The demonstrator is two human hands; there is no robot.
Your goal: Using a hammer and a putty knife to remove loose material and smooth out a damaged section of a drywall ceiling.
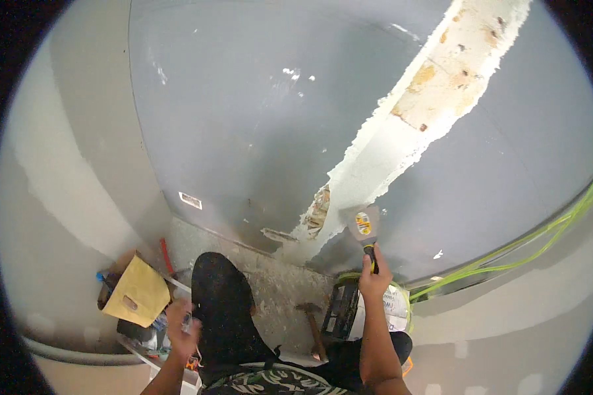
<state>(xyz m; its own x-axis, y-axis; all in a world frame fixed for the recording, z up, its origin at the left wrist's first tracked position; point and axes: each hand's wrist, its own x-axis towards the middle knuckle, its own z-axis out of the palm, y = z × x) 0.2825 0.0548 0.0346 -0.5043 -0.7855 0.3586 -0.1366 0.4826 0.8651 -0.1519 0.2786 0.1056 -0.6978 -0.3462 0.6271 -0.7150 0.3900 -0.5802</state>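
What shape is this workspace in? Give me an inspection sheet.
Surface: grey wall, ragged pale strip running diagonally, brown patch near its lower end.
Job's things: putty knife, blade over the strip's lower right edge.
Clutter: hammer on floor; yellow container at left.
Hands: right hand holds the putty knife; left hand is near the yellow container, grip unclear.
Cables: loose green cables at right.
Surroundings: left wall with paler patches.

Floor [280,283]: we see grey, blotched.
Hammer [315,327]: lies there, before us.
Black box [337,309]: sits right of the hammer.
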